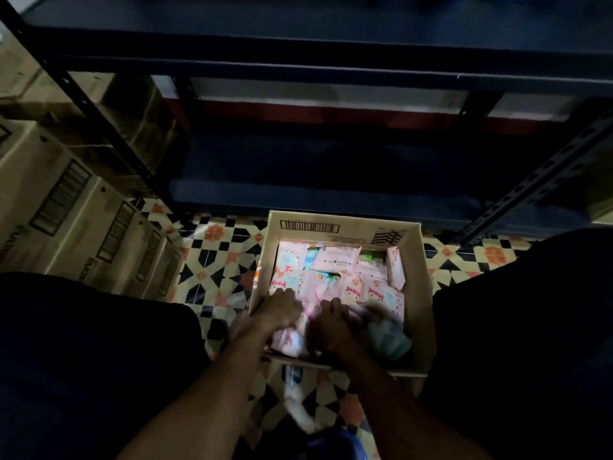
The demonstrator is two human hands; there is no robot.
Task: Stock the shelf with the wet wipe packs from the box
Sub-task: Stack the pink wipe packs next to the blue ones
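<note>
An open cardboard box [426,293] stands on the patterned floor between my knees. It holds several pink wet wipe packs [335,260], lying loose and overlapping. Both my hands are inside the box at its near side. My left hand [282,310] has its fingers curled down over a pink pack [290,343] that lies under my wrist. My right hand [331,323] sits close beside it on the packs; its fingers are smeared by motion blur. The dark metal shelf [315,194] stands just beyond the box, its low board bare where I can see it.
Closed cardboard cartons [66,210] are stacked at the left against the shelf's upright [99,117]. A higher shelf board [298,31] runs across the top. A white and blue object [295,393] lies on the tiled floor [215,254] near my forearms. My dark-clothed knees flank the box.
</note>
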